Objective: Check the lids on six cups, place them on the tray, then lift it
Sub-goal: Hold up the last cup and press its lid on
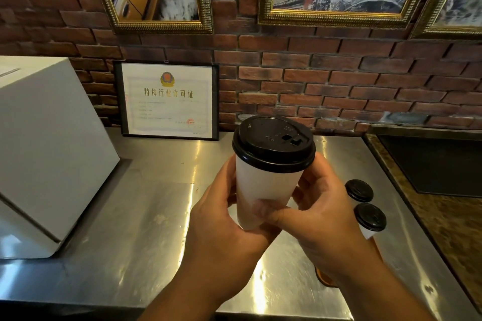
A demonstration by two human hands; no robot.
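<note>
Both hands grip one white cup [263,190] above the steel counter [146,216].
Left hand [221,219] and right hand [318,211] wrap its sides; black lid [273,143] sits on top.

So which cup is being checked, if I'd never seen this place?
Find the steel counter under the brick wall, right of the framed certificate. Above it, a white cup with a black lid is gripped by the left hand and right hand. The two other lidded cups stand untouched further right.
</note>
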